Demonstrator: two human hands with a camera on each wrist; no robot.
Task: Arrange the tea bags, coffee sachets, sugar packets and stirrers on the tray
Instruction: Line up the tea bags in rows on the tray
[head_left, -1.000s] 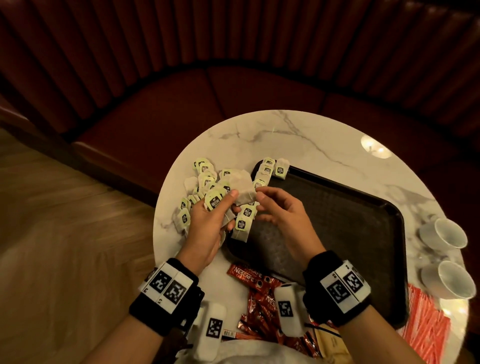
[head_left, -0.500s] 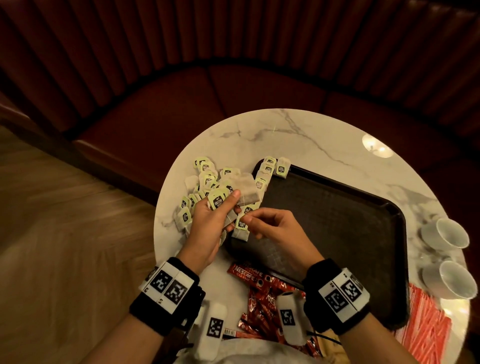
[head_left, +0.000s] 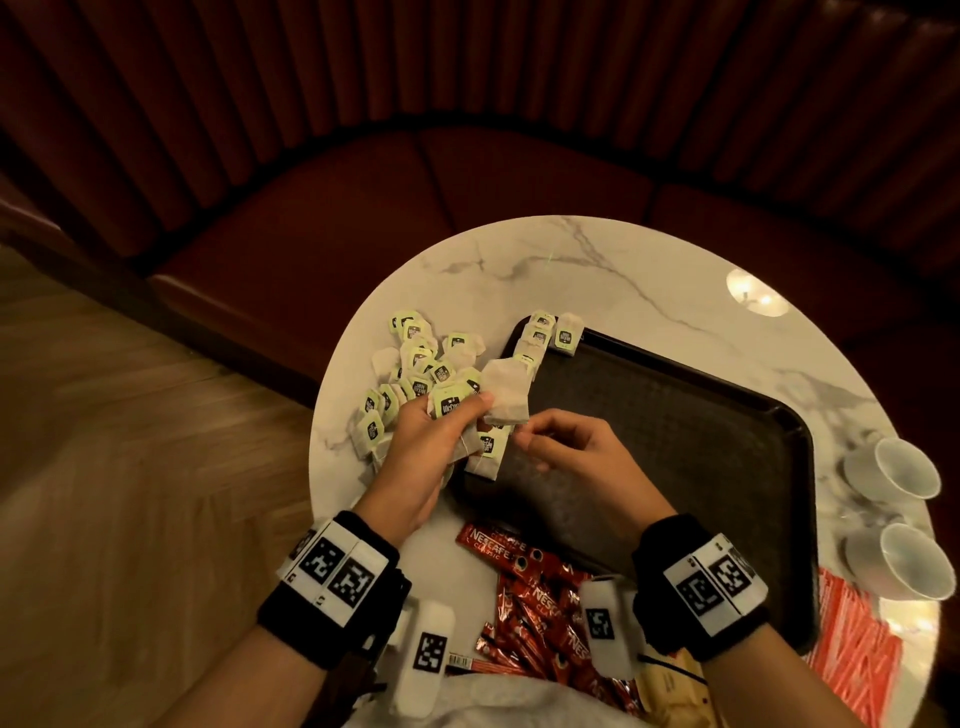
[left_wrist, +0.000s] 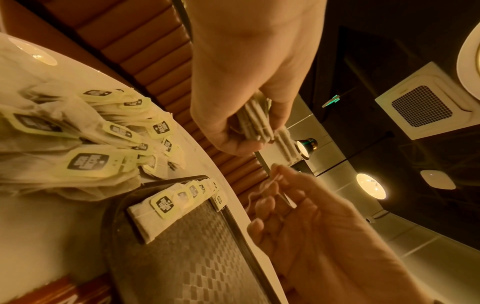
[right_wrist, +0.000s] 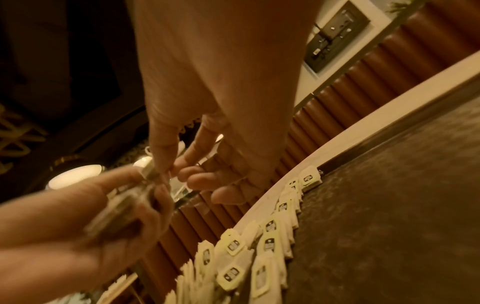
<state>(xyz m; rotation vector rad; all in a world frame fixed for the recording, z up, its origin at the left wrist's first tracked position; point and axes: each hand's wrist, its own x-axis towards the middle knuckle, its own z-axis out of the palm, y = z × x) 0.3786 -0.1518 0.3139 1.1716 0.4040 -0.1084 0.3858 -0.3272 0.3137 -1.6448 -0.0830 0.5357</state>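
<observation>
White veined marble round table (head_left: 571, 270), carrying a dark textured rectangular plastic tray (head_left: 675, 467), mostly bare. On the marble left of the tray: loose heap of pale paper tea bags with green tags (head_left: 415, 364). Along the tray's left edge: short overlapped row of the same bags (head_left: 537, 338), no longer than a second before. Red foil coffee sachets (head_left: 535, 587) off the tray, by its near edge. Left hand (head_left: 426, 452) clenched on a fanned stack of tea bags (head_left: 452, 405) above the left rim, as before. Right hand (head_left: 576, 457) drawn slightly back from that stack, fingers curled, thumb and forefinger tips together; grasp on a string or bag undetermined. Judged as another bag being freed for the row; task barely begun.
</observation>
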